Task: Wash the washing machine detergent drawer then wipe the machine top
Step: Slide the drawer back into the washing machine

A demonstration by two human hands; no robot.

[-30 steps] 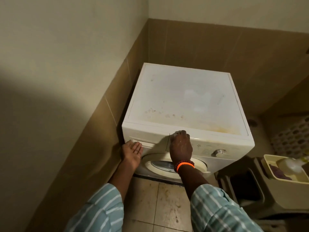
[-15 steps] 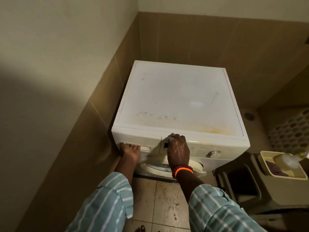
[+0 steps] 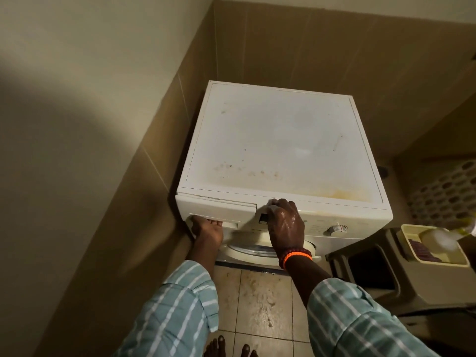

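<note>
The detergent drawer sits in the machine front at 9 o'clock, barely pulled out — washing not begun. The left hand hooks its underside; the right hand presses flat on the panel, holding nothing. The machine top shows stains — unwiped.

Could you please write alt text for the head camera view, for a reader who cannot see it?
Seen from above, a left hand hooks under the detergent drawer of a white washing machine, now slightly out, while the right hand presses the panel beside it. The machine top shows brownish stains.
</note>
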